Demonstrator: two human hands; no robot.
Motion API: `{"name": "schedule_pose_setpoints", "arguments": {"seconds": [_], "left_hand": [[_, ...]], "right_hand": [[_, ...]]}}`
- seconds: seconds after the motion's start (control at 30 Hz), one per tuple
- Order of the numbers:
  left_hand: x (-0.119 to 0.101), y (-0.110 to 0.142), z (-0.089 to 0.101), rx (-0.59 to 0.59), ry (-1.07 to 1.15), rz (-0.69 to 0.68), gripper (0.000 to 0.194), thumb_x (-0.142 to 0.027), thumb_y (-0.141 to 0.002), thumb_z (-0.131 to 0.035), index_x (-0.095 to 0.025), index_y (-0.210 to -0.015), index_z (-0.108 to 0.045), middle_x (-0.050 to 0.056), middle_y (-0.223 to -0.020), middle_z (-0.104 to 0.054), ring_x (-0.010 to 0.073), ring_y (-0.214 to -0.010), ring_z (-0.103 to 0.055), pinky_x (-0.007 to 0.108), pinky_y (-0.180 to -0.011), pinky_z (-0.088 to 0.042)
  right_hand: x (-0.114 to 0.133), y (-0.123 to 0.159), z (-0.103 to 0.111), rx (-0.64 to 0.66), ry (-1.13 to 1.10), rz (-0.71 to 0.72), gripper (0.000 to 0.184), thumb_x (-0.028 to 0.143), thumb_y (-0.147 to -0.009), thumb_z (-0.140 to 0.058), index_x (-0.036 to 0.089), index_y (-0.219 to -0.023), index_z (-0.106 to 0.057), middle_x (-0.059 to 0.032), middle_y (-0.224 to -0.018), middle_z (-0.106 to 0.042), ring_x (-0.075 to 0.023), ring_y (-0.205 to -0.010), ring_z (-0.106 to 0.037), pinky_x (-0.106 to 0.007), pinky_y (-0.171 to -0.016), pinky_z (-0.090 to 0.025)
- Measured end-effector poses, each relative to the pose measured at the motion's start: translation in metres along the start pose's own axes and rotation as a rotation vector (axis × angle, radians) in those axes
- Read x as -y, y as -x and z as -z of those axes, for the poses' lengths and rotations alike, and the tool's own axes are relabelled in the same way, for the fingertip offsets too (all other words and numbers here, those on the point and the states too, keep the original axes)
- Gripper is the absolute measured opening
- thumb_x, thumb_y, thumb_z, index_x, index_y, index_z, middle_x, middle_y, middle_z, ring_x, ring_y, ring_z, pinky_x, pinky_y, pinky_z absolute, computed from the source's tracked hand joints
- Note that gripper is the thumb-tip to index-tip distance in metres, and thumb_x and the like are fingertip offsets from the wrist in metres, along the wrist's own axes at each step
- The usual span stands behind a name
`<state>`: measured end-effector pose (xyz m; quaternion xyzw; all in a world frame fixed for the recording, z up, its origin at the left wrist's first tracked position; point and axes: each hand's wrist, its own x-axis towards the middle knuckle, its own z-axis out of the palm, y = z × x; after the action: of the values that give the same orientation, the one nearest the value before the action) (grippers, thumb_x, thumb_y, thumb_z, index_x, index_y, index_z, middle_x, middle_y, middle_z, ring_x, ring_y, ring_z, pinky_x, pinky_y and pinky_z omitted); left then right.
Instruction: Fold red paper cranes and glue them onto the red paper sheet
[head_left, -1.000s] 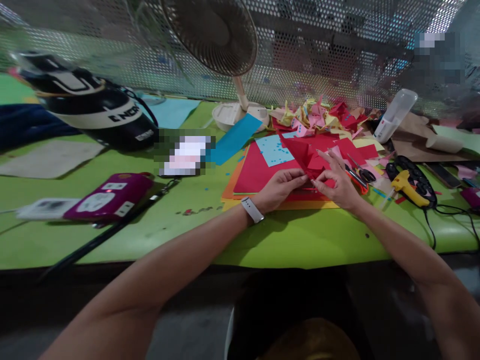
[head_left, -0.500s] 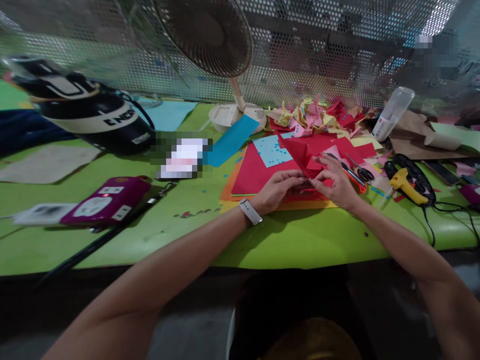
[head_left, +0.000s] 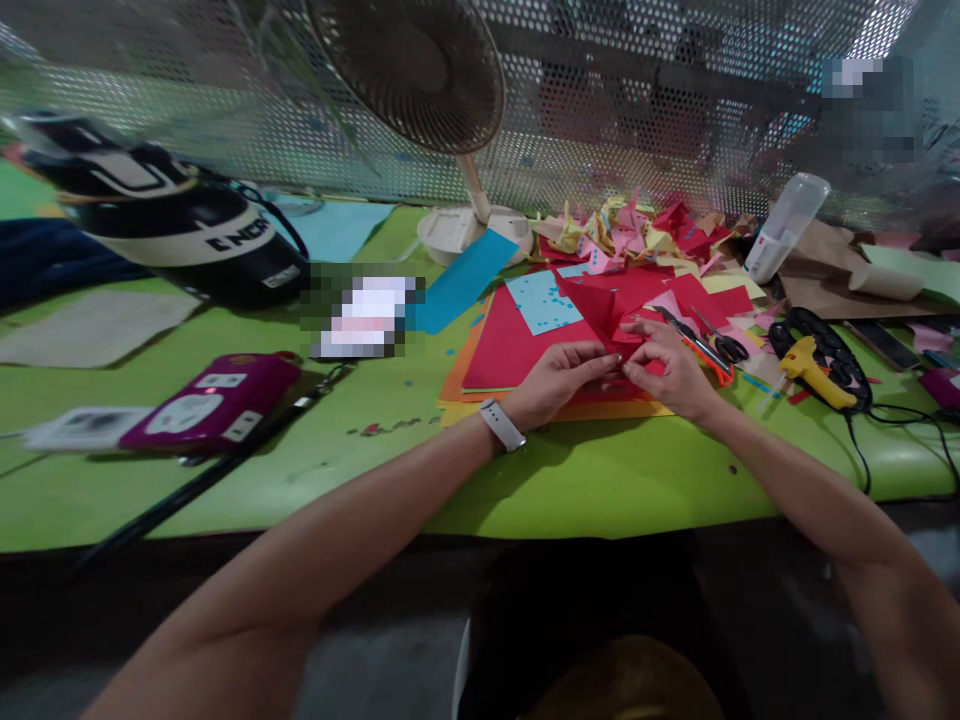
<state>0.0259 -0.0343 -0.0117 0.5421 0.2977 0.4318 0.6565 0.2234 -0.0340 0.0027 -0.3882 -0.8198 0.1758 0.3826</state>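
Between my two hands is a folded piece of red paper (head_left: 594,305), with a pointed flap standing up toward the left. My left hand (head_left: 559,378) pinches its lower edge, thumb and fingers closed. From the other side my right hand (head_left: 667,370) grips the same paper with thumb and forefinger. Beneath the hands lies a stack of red sheets (head_left: 510,350) over orange and yellow ones. A light blue dotted paper (head_left: 544,302) rests on the stack. Close by my right hand are a utility knife (head_left: 701,348) and black-handled scissors (head_left: 727,347).
A heap of folded paper pieces (head_left: 626,230) lies at the back beside the fan (head_left: 420,75). A yellow glue gun (head_left: 817,375) and a clear-topped bottle (head_left: 787,228) are on the right. To the left are a large black bottle (head_left: 180,235), a phone (head_left: 367,318) and a purple power strip (head_left: 217,400).
My right hand has shifted slightly right and its fingers have moved a little on the red paper. My left hand stays nearly in place, still pinching it.
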Motion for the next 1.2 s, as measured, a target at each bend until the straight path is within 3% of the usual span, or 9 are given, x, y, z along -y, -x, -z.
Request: {"name": "schedule_pose_setpoints", "arguments": {"seconds": [0.13, 0.47, 0.73, 1.2], "left_hand": [[0.0015, -0.0005, 0.0017, 0.002, -0.059, -0.027, 0.029, -0.044, -0.076, -0.080, -0.015, -0.079, -0.073, 0.000, -0.067, -0.067, 0.0104, -0.066, -0.060, 0.024, -0.069, -0.047], [0.0015, -0.0004, 0.0011, -0.009, -0.073, -0.035, 0.032, -0.048, -0.076, -0.079, -0.016, -0.082, -0.075, 0.002, -0.072, -0.070, 0.0111, -0.066, -0.060, 0.024, -0.066, -0.046], [-0.0005, -0.0013, -0.0011, 0.015, -0.039, -0.021, 0.030, -0.046, -0.077, -0.079, -0.017, -0.084, -0.074, 0.004, -0.079, -0.075, 0.0153, -0.076, -0.068, 0.031, -0.080, -0.054], [-0.0005, -0.0006, -0.0037, -0.045, -0.067, -0.035, 0.040, -0.054, -0.071, -0.081, -0.016, -0.079, -0.074, 0.003, -0.075, -0.074, 0.0187, -0.078, -0.070, 0.033, -0.082, -0.055]], "right_hand": [[0.0009, 0.0002, -0.0007, -0.020, -0.007, 0.021, 0.019, 0.033, -0.085, -0.064, 0.023, -0.069, -0.063, -0.0099, -0.124, -0.069, -0.0279, -0.125, -0.057, -0.053, -0.107, -0.042], [0.0026, 0.0008, -0.0011, -0.024, -0.023, 0.000, 0.021, 0.036, -0.086, -0.064, 0.024, -0.069, -0.062, -0.0094, -0.121, -0.070, -0.0274, -0.123, -0.059, -0.052, -0.106, -0.043], [0.0056, -0.0002, -0.0006, -0.005, -0.031, -0.009, 0.021, 0.033, -0.087, -0.064, 0.025, -0.069, -0.061, -0.0076, -0.116, -0.072, -0.0257, -0.119, -0.061, -0.048, -0.104, -0.045], [0.0003, -0.0018, -0.0033, 0.000, -0.008, 0.002, 0.024, 0.042, -0.090, -0.065, 0.025, -0.072, -0.064, -0.0074, -0.116, -0.072, -0.0268, -0.124, -0.058, -0.050, -0.108, -0.044]]}}
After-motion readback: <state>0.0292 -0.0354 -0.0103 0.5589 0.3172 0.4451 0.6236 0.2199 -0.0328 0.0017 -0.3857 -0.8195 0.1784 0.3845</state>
